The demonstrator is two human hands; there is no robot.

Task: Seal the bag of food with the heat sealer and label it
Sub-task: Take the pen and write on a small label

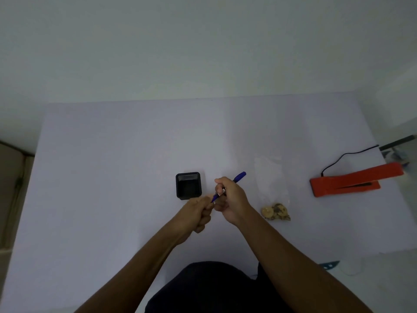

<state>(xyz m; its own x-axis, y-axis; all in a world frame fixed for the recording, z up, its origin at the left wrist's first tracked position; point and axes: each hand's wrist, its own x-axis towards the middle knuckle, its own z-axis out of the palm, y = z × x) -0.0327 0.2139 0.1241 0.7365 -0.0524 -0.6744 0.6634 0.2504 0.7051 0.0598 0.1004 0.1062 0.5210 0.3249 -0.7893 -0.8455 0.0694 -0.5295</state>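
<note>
**Pen held in both hands beside the bag of food**

The clear bag (272, 188) lies flat on the pale table (112, 177), right of centre, its long side running away from the person. The food (275, 212), a small clump of yellowish and dark pieces, sits bunched at the near end of the bag; the rest of the bag looks see-through and flat. Whether its far end is sealed cannot be told.

Well apart to the right lies the orange heat sealer (354, 180), its arm raised at an angle above the base. A black cord (347, 154) runs from its left end toward the table's far right edge.

Just left of the bag, the right hand (230, 199) is wrapped around the barrel of a blue pen (239, 176), whose far end sticks up and to the right past the knuckles. The left hand (198, 213) is clenched at the pen's lower end, touching the right hand; what its fingers pinch there is hidden.

A black square pen holder (188, 185) stands on the table just beyond the left hand.
</note>
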